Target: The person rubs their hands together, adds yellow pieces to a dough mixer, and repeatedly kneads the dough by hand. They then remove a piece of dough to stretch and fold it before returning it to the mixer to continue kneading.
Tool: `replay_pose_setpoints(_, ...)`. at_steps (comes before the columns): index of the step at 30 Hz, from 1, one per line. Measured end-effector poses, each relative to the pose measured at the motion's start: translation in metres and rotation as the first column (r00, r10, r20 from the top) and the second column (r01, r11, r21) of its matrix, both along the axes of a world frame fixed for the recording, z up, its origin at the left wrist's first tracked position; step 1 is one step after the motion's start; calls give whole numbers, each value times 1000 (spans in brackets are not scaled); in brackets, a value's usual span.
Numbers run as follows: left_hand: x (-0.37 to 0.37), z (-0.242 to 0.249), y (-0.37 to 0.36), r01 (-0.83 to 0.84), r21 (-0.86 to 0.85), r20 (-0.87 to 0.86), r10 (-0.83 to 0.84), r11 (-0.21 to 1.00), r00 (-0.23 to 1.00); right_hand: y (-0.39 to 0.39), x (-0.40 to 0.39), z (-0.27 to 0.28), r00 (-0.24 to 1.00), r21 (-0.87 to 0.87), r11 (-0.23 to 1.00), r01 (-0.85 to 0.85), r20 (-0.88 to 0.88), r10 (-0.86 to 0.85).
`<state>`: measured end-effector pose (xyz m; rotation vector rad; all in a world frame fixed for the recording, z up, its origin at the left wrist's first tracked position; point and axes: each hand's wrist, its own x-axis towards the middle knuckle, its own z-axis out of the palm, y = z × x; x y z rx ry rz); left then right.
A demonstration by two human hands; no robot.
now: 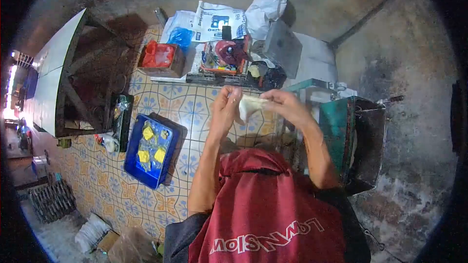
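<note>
A soft, cream-coloured piece (251, 106), either dough or cloth, is stretched between my two hands in front of my chest. My left hand (226, 108) is closed on its left end, with the thumb uppermost. At the right end, the fingers of my right hand (288, 105) are closed on the same piece. Part of it hangs down beside my left fingers. Below and to the left, a blue tray (162, 171) on the tiled floor holds several yellow lumps (159, 154) and some clear plastic.
A green metal machine (336, 129) stands close on my right. Ahead are a red-lined box (158, 57), an orange crate (222, 70) of mixed items, a grey metal box (283, 48) and white sacks (219, 19). A white-topped table (58, 65) rises at left.
</note>
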<state>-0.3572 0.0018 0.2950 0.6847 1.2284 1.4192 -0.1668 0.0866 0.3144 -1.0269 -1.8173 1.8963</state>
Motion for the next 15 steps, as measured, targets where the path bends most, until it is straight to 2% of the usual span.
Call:
replay_pose_setpoints(2,1,-13,1,-3,14,-48,3,1000,999,5,0,6,989,38,988,148,-27,-147)
replay_pose_setpoints(4,11,-12,4,-4,71,0,4,997,1000,4,-10,21,941,83,953,291,-206,-269)
replay_pose_setpoints(6,14,3,2,182,-42,11,-181,982,983,3,-14,23,942,134,945,298,-204,-268)
replay_pose_setpoints(8,13,-5,9,261,-33,-108,-263,965,959,1,-19,23,949,132,951,278,-192,-251)
replay_pose_setpoints(10,18,-1,19,292,175,-301,-231,940,925,0,-22,24,951,214,942,257,-228,-208)
replay_pose_setpoints(11,18,5,16,312,57,-267,-287,948,920,-2,-23,26,954,220,944,246,-227,-195)
replay_pose_setpoints(13,23,-1,25,374,56,-47,-371,926,927,-1,-24,17,943,176,949,262,-255,-213)
replay_pose_setpoints(15,24,2,30,407,16,-50,-406,913,913,0,-14,24,959,141,951,275,-113,-260)
